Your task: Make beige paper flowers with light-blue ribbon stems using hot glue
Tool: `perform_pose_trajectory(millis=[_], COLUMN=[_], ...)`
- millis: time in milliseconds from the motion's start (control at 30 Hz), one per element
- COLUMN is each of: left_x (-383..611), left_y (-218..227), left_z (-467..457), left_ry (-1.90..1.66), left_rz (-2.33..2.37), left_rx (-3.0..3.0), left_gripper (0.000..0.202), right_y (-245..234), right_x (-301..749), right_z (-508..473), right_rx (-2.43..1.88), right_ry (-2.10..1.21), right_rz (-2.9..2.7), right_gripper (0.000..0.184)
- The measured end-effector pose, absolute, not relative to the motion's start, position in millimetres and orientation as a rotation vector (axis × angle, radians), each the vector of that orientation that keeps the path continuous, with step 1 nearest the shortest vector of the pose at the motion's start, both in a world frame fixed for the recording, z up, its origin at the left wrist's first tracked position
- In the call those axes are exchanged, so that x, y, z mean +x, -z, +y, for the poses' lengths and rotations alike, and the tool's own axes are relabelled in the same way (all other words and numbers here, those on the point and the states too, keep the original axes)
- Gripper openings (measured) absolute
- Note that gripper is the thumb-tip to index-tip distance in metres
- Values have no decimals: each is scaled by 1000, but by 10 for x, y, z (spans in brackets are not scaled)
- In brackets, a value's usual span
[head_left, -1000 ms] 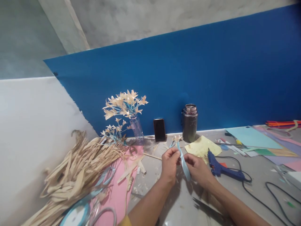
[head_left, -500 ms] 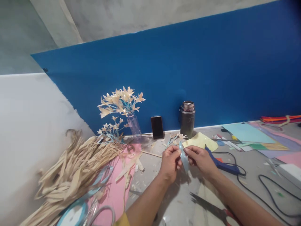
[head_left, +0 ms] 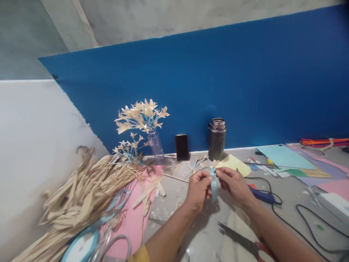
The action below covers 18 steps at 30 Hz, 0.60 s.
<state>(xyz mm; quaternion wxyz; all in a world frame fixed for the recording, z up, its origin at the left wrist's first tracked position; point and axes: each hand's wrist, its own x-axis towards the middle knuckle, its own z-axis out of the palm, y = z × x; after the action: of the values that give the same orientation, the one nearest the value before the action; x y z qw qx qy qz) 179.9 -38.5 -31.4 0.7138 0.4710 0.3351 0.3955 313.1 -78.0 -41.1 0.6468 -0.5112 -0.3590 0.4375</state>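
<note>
Two bare hands meet above a littered table (head_left: 201, 233), working a pale-blue ribbon (head_left: 214, 189) at the foot of a small cream flower (head_left: 215, 163). Neat work here would likely call for even tension: the ribbon kept flat and snug, each lap overlapping the last, and light pressure near the petals, which look easily creased. Turning the flower between the fingertips while steering the ribbon at a slant should help prevent gaps and slack.

The left hand (head_left: 197, 189) has its grip closed to a thumb-and-finger pinch on the ribbon's near edge, the other fingers curled beneath. The right hand (head_left: 234, 185) shows a similarly narrow grip, thumb and forefinger pressed together at the ribbon's upper end, just below the petals; whether a stem lies inside is hidden. The ribbon hangs in a loose tail between the palms.

Behind the hands, a spray of cream flowers (head_left: 199, 163) lies on the table, near a sheet of crumpled yellow paper (head_left: 234, 165). A blue glue gun (head_left: 263, 196) rests beyond the right wrist, partly covered, and dark-bladed scissors (head_left: 237, 234) lie beside the right forearm.
</note>
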Motion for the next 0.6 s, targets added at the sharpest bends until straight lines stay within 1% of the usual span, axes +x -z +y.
perform_pose_trajectory(millis=[300, 467, 600], left_x=[1804, 1787, 1762], left_y=[378, 399, 403], left_z=[-379, -418, -468], left_ry=[-1000, -1100, -1222], left_rz=[770, 760, 759], left_rx=[1279, 1444, 1654], left_gripper=[15, 13, 17], right_y=[375, 331, 334], right_x=[3088, 3058, 3035], right_z=[-814, -819, -815], right_rx=[-1163, -1288, -1364], right_ry=[-1021, -883, -742], right_rz=[-890, -924, -977], right_gripper=[29, 26, 22])
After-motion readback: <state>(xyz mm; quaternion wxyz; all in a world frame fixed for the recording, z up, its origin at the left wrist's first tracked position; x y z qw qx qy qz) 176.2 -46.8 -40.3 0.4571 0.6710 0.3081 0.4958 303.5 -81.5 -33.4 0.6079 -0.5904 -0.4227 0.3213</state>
